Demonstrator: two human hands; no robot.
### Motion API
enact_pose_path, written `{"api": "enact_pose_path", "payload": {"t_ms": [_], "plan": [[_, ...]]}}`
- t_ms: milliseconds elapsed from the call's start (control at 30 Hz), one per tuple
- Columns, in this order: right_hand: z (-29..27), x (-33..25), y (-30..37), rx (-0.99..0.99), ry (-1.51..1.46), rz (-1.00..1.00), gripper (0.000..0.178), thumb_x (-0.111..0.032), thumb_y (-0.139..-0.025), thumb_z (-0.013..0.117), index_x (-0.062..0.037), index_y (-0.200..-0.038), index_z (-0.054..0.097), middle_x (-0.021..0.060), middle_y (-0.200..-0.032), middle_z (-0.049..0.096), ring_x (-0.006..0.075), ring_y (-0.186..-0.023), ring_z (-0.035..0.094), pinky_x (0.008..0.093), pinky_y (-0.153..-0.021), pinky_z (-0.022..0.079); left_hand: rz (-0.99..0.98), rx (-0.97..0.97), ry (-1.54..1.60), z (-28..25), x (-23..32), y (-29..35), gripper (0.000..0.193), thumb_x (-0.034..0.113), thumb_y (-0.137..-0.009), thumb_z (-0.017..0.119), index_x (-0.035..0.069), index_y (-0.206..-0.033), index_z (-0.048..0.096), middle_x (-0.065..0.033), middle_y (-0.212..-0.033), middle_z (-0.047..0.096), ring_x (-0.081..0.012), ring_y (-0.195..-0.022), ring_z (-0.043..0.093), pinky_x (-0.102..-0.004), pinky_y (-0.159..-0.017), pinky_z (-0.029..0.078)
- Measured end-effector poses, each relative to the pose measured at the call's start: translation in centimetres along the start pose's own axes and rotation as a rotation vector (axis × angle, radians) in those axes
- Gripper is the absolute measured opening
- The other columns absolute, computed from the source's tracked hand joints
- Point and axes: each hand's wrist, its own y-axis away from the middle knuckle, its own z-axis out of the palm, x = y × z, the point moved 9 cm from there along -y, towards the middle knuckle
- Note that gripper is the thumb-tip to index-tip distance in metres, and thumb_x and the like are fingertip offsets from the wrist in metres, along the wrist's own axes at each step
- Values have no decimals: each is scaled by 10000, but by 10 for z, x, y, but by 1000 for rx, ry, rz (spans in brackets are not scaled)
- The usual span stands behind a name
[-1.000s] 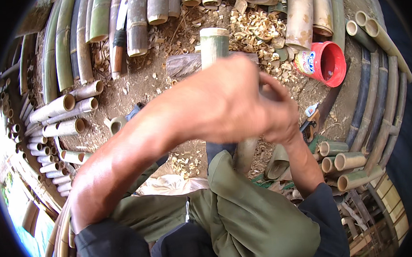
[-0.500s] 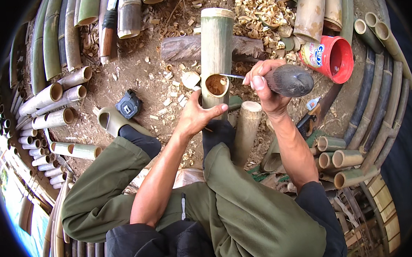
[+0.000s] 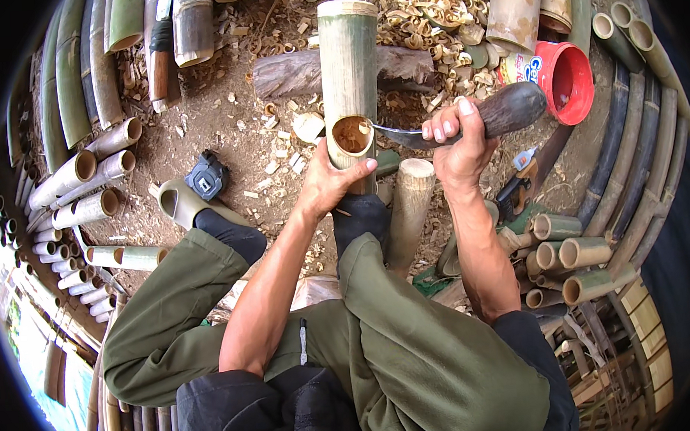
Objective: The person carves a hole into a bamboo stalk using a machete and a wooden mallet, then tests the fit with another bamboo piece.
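A thick green-tan bamboo section [image 3: 349, 67] lies pointing away from me across a dark log [image 3: 287, 76]. Near its close end is an oval opening with a brownish inside. My left hand [image 3: 328, 181] grips the section just beside that opening, thumb along its near side and the other fingers hidden behind. In my right hand [image 3: 464, 147] is a knife [image 3: 509, 110] with a thick dark handle and a narrow, slightly curved blade. The fist is closed around the lower part of the handle. The blade's tip meets the right rim of the opening.
A short bamboo post [image 3: 412, 212] stands right of my foot. A tape measure [image 3: 207, 176] lies left, by my clog [image 3: 177, 205]. A red bucket [image 3: 569, 83] lies tipped at far right, near an orange-handled saw [image 3: 522, 191]. Cut bamboo lengths [image 3: 77, 175] and shavings surround me.
My right hand has turned the knife, so its handle now points away to the right and more of the blade shows. The left hand keeps its hold. The whole view has shifted slightly.
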Motion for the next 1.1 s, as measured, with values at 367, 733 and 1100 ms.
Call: {"api": "enact_pose_path", "payload": {"t_ms": [367, 733, 1100], "plan": [[64, -33, 87, -646, 447, -464, 111, -73, -823, 685, -43, -873, 590, 51, -735, 573, 202, -674, 574, 353, -632, 491, -102, -171, 366, 4, -14, 1, 848, 255, -708, 886, -5, -1353, 400, -116, -1234, 581, -207, -1128, 574, -351, -1007, 455], [85, 2, 146, -1138, 747, -639, 205, -163, -684, 639, -55, -856, 609, 44, -787, 518, 236, -755, 560, 370, -699, 482, -109, -238, 408, 8, -11, 1, 792, 187, -749, 849, 25, -1375, 392, -99, -1194, 600, -196, -1098, 586, -355, -978, 475], [74, 11, 152, -1226, 861, -757, 169, -191, -693, 606, -76, -816, 595, 7, -715, 452, 182, -689, 512, 324, -665, 449, -70, -171, 302, 10, -7, -3, 731, 198, -725, 872, 8, -1294, 455, -93, -1144, 625, -176, -1027, 616, -329, -917, 509]]}}
